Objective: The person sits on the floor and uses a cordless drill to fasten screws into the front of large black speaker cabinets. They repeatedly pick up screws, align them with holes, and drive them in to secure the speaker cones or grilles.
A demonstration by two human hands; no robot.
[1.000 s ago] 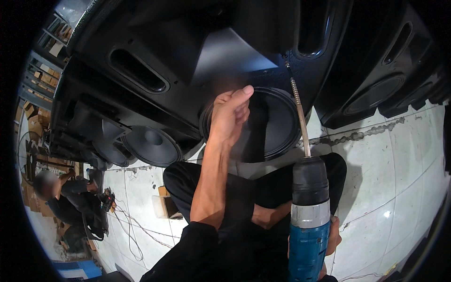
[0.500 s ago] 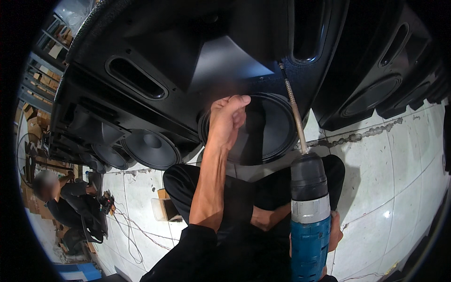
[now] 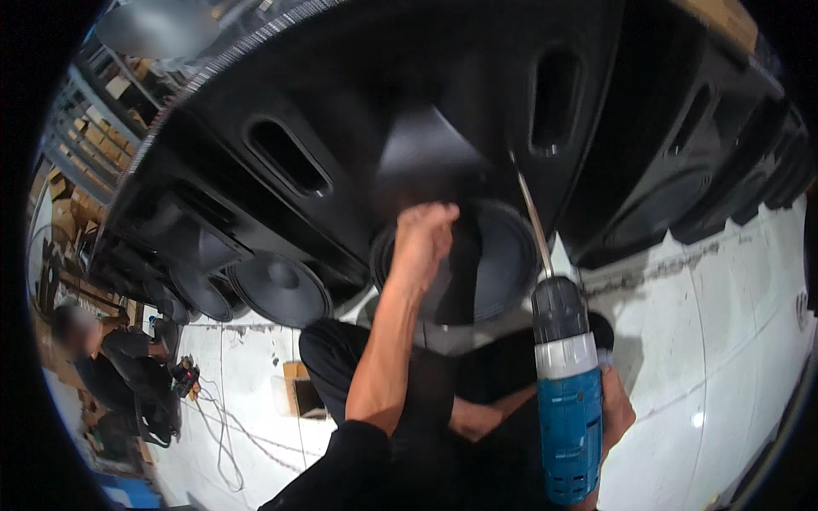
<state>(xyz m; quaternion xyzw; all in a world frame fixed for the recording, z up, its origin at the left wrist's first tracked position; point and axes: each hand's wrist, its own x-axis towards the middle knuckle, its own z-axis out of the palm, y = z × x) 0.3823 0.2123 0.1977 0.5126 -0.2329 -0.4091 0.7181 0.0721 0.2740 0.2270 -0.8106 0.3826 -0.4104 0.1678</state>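
Left arm stretched forward, my left hand [image 3: 424,243] curls before the speaker cone [image 3: 504,264], its fingers too blurred to tell if they're pinching anything; my right hand [image 3: 618,410] clasps the teal drill [image 3: 569,417], bit [image 3: 536,217] aimed toward the black cabinet [image 3: 358,94].

Dressed in black, a worker wears a top whose plain, soft-edged sleeve [image 3: 354,460], at the lower left of centre, ends near the elbow, baring the left forearm [image 3: 381,375]. The left hand [image 3: 423,247], mid-frame, and right hand [image 3: 618,407], lower right, are bare. Plain black trousers [image 3: 328,358] cover both knees; bare skin of a foot or ankle [image 3: 475,419] shows at lower centre.
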